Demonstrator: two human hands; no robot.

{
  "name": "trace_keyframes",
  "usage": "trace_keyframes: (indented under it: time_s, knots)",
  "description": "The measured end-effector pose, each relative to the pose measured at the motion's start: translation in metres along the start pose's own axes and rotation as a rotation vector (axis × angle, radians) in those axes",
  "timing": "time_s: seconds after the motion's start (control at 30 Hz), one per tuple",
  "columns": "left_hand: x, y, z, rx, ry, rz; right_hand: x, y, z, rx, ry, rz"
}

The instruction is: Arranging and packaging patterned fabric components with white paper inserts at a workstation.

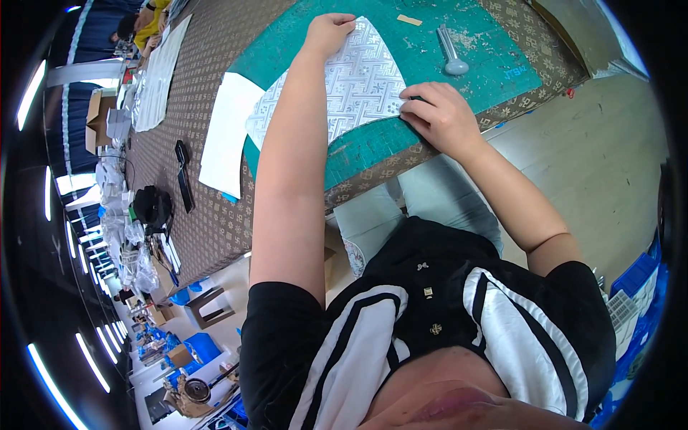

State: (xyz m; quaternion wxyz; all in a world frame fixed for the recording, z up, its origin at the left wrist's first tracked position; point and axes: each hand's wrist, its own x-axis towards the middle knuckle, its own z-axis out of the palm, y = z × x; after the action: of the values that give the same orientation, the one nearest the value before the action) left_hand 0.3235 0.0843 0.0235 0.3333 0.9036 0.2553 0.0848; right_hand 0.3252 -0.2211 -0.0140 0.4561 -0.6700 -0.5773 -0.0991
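Observation:
A pale fabric piece [365, 79] with a grey-blue lattice pattern and curved edges lies on a green cutting mat [502, 75]. My left hand [330, 34] pinches its far tip between thumb and fingers. At the piece's right corner, near the mat's front edge, my right hand [441, 115] has its fingers curled and closed on the edge. A small dark spot shows between those fingers, too small to name. Beyond my right hand lies a grey tool [451, 54] with a narrow shaft and rounded end. A short beige strip [409, 20] rests farther back.
White sheets [231, 136] lie left of the mat on the brown patterned tablecloth [215, 222]. Farther left are a long black object [184, 175] and a dark, bulky item [152, 206]. A person in yellow [149, 27] is at the far left. Scraps litter the mat.

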Motion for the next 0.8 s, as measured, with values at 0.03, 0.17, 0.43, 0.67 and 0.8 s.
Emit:
trace_keyframes:
  time_s: [0.03, 0.17, 0.43, 0.67, 0.8]
  knots:
    - [-0.002, -0.001, -0.001, 0.011, 0.014, 0.027, 0.001, 0.002, -0.002, 0.061, -0.042, 0.043]
    - [-0.046, -0.01, -0.022, -0.125, 0.095, 0.096, 0.015, 0.012, -0.009, 0.589, 0.032, 0.446]
    - [-0.207, -0.094, -0.103, -0.614, 0.708, -0.418, 0.072, 0.027, -0.024, 1.428, 0.081, 1.054]
    - [-0.274, -0.089, -0.075, -1.095, 0.763, -0.452, 0.076, 0.058, 0.022, 1.477, 0.019, 1.043]
    - [-0.27, -0.076, -0.074, -1.142, 0.758, -0.465, 0.077, 0.053, 0.024, 1.466, -0.057, 0.967]
